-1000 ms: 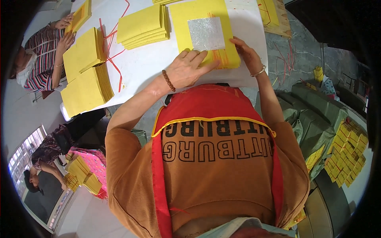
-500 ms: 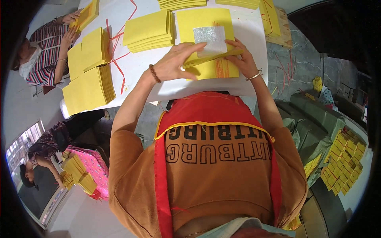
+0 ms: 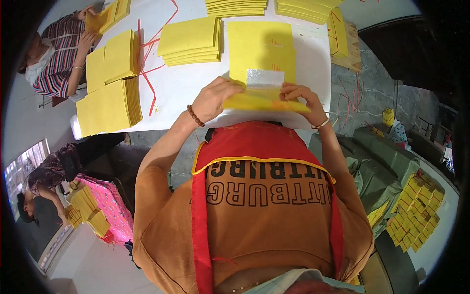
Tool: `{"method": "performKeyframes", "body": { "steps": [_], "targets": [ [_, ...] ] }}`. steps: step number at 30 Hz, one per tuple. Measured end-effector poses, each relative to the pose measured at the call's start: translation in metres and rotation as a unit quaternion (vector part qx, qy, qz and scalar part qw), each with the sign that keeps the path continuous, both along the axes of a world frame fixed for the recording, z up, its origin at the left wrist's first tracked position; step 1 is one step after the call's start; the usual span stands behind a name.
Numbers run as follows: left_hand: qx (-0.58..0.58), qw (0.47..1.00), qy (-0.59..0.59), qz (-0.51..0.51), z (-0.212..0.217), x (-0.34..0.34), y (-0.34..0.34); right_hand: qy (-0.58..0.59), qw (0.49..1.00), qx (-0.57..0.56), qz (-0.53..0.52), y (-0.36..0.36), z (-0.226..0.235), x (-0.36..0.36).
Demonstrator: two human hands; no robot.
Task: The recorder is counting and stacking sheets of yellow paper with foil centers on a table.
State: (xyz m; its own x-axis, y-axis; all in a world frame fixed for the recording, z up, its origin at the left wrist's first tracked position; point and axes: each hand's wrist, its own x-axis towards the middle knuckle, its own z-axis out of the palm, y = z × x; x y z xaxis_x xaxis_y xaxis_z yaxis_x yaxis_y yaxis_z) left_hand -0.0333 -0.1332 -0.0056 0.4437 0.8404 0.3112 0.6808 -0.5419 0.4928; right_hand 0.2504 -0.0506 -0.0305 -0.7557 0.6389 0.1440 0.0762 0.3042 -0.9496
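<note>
Both hands work at the near edge of the table on a yellow paper sheet [image 3: 262, 101], blurred by motion, which carries a silver patch [image 3: 265, 77]. My left hand [image 3: 215, 99] is closed on the sheet's left end, the thumb hidden beneath it. At the right end, my right hand [image 3: 301, 96] pinches the sheet between thumb and bent fingers. Just beyond, a flat yellow sheet stack [image 3: 259, 36] with small orange marks lies on the white table. A pile of folded yellow paper [image 3: 188, 39] stands to the left of it.
More yellow piles [image 3: 105, 105] line the table's left side, beside red ties [image 3: 142, 49]. Others [image 3: 236, 7] stand at the far edge. A person in a striped top [image 3: 61, 59] handles yellow paper at far left. Tied yellow bundles [image 3: 416, 210] are stacked at right.
Both hands have drawn nearer to me with the sheet. My left hand has gone from spread fingers to closed on its end. More of the flat sheets beyond now shows.
</note>
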Motion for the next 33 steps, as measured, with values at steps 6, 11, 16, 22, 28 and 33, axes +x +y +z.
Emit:
{"method": "performKeyframes", "body": {
  "steps": [6,11,16,22,28,33],
  "targets": [
    [-0.164,0.949,-0.154,0.22,0.003,0.015,0.014,-0.047,0.966,-0.19,-0.172,0.005,-0.009,-0.016],
    [-0.299,0.869,-0.28,0.278,-0.026,0.01,0.026,0.033,0.927,-0.211,-0.31,0.007,-0.017,-0.034],
    [-0.311,0.84,-0.328,0.299,-0.036,0.011,0.032,-0.033,0.936,-0.118,-0.33,0.005,-0.012,-0.039],
    [-0.326,0.851,-0.277,0.303,-0.043,0.007,0.036,-0.041,0.928,-0.114,-0.352,0.006,-0.018,-0.043],
    [-0.339,0.831,-0.304,0.319,-0.017,0.01,0.038,-0.048,0.93,-0.111,-0.346,0.012,-0.028,-0.04],
    [0.008,0.967,0.074,0.242,0.013,0.022,0.054,-0.085,0.928,-0.111,-0.344,0.012,-0.025,-0.04]
  ]
}}
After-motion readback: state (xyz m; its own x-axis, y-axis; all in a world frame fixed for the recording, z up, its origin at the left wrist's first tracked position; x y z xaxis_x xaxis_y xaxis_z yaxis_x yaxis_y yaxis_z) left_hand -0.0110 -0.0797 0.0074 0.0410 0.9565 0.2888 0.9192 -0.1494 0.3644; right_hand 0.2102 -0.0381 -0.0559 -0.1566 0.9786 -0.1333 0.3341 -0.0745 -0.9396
